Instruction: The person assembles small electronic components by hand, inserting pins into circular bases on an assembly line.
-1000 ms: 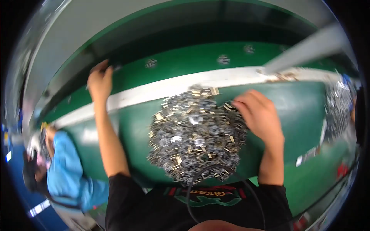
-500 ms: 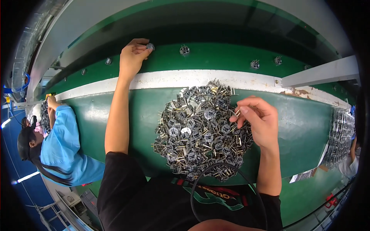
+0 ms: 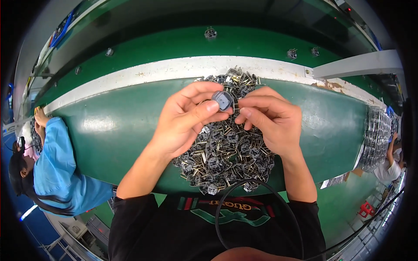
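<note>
Over the far part of the pile, my left hand [image 3: 183,117] pinches a round grey plug part [image 3: 223,101] between thumb and fingers, its flat face with small slots turned up. Close by on the right, my right hand [image 3: 276,119] has thumb and forefinger pressed together at the part's edge. A bit of metal shows by those fingertips, but what they grip is mostly hidden. Beneath both hands spreads a heap of black plug parts [image 3: 217,156] with brass-coloured pins, lying loose on the green worktop [image 3: 111,143].
Beyond a white rail [image 3: 148,71] runs a green belt [image 3: 170,48] carrying spaced-out plug parts [image 3: 210,33]. A grey post [image 3: 352,64] crosses at right, near stacked clear trays [image 3: 375,137]. A co-worker in blue [image 3: 61,165] sits at left. A black cable [image 3: 220,213] loops before me.
My left hand has come back from the belt to over the heap with the grey plug part. My right hand has moved left and up to meet it. The view has shifted.
</note>
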Motion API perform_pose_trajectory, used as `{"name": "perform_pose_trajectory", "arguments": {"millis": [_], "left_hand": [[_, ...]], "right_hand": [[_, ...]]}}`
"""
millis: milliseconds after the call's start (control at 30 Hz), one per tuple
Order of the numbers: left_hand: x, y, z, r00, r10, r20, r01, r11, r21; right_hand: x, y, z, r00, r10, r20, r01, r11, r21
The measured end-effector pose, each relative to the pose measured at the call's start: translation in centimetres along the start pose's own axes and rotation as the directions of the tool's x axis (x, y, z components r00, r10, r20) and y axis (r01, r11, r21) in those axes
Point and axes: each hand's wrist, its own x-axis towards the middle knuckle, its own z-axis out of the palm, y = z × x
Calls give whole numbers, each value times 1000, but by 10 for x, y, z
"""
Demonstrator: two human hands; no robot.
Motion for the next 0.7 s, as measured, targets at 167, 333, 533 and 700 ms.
{"name": "perform_pose_trajectory", "arguments": {"millis": [167, 333, 533, 700], "left_hand": [[-6, -4, -8, 1000, -16, 19, 18, 995, -96], [-15, -9, -6, 999, 23, 45, -16, 989, -144], [-19, -12, -4, 998, 58, -6, -58, 997, -51], [-23, -11, -2, 998, 41, -41, -43, 997, -62]], "right_hand": [[8, -11, -3, 906, -348, 242, 421, 798, -431], [14, -21, 5, 822, -502, 269, 556, 602, -573], [13, -22, 24, 737, -624, 259, 600, 429, -676], [11, -24, 32, 683, -661, 309, 636, 331, -697]]}}
